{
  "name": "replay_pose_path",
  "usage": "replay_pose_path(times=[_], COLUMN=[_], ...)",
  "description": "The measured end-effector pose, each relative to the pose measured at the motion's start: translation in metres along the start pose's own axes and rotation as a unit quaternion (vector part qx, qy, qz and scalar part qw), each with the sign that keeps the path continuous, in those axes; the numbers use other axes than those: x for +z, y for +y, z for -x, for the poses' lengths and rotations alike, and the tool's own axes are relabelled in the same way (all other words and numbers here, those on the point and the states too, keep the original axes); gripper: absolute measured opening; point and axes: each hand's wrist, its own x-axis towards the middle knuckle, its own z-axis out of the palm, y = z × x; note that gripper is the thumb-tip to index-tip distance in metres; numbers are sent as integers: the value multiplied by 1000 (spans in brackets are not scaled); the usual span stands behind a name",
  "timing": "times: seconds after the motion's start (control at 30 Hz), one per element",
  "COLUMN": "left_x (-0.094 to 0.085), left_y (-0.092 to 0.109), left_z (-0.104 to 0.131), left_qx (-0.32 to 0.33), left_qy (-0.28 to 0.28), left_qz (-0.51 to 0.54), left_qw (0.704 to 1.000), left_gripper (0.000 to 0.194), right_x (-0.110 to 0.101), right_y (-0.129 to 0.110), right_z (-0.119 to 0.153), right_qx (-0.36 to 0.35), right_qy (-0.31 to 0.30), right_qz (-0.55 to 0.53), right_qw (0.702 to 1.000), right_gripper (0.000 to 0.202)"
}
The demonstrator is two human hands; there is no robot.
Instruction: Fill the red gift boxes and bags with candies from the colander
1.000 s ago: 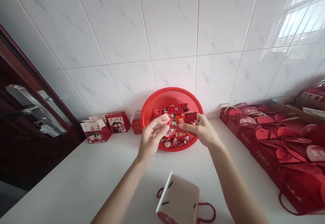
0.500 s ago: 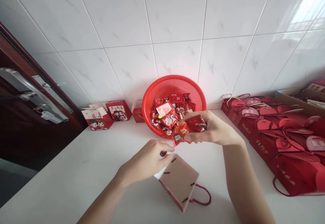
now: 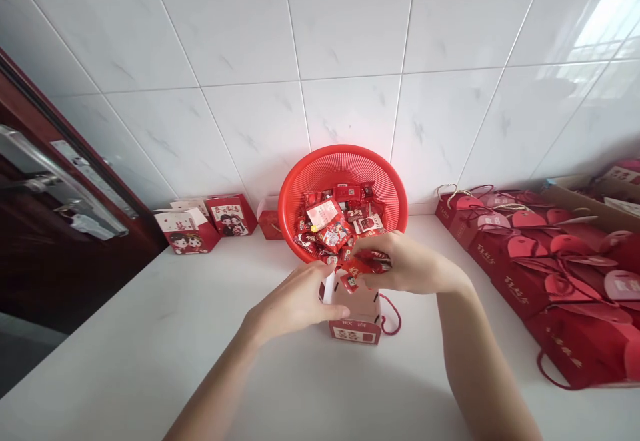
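Note:
My left hand (image 3: 299,301) grips the left side of a small red and white gift box (image 3: 354,334), thumb inside its rim. The box stands upright on the counter, its top facing me and a red cord handle (image 3: 393,315) sticking out to the right. Over the opening, my right hand (image 3: 413,265) pinches several red candy packets (image 3: 354,270), partly hidden by its fingers. Right behind, a red plastic basket (image 3: 401,194) holds many wrapped candies (image 3: 336,233).
Several small red and white boxes (image 3: 191,239) stand by the wall at left. Rows of closed red gift boxes (image 3: 525,294) fill the right side, with a cardboard carton (image 3: 577,194) behind them. A dark red door (image 3: 65,214) is at far left, a tiled wall (image 3: 245,127) behind.
The gift box has been tipped upright and shifted away from me, and my left hand now grips its side. My right hand has lowered the candy packets over its opening.

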Motion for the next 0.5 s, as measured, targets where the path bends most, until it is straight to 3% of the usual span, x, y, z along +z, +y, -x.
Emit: replay_pose_path(times=[0.23, 0.37, 0.5], left_x=[0, 1, 0], left_y=[-2, 0, 1], left_z=[2, 3, 4], left_qx=[22, 9, -6], left_qy=[23, 21, 26], left_qz=[38, 34, -15], left_qw=[999, 999, 1000], left_gripper=[25, 23, 24], right_x=[7, 10, 11], right_y=[3, 2, -1], right_z=[-4, -7, -12], right_qx=[18, 49, 45], right_qy=[16, -9, 82], right_qz=[24, 24, -67], right_qw=[999, 998, 993], right_gripper=[7, 9, 22])
